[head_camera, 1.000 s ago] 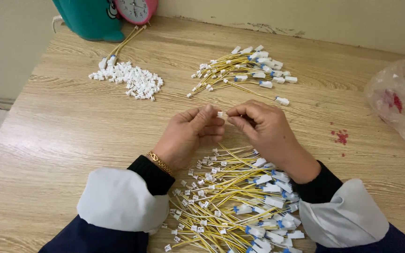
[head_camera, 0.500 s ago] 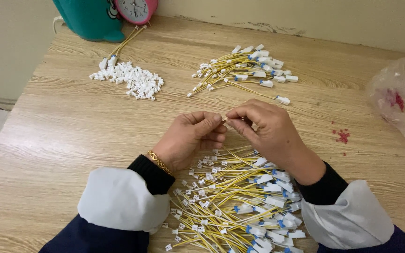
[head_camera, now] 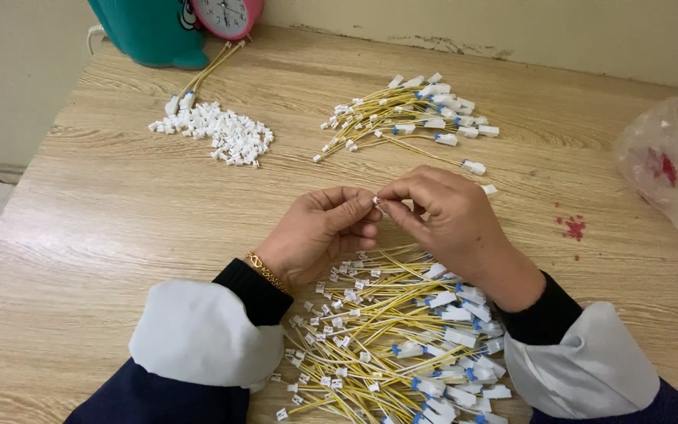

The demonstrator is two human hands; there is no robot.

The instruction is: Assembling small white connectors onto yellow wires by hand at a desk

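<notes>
At the near edge of the surface (head_camera: 80, 235), between the two sleeves, lies a large heap of yellow wires (head_camera: 390, 345) with white-and-blue end plugs, fanned with their long axes running roughly from near-left to far-right. Just beyond it, the left hand (head_camera: 319, 235) and right hand (head_camera: 445, 220) meet fingertip to fingertip, both pinched on one small white connector (head_camera: 376, 201) held between them above the heap; both are equally close to it. Farther off, toward the far left corner, sits a pile of loose white housings (head_camera: 217, 133). Toward the far edge's middle rests a smaller bundle of wires (head_camera: 410, 118).
</notes>
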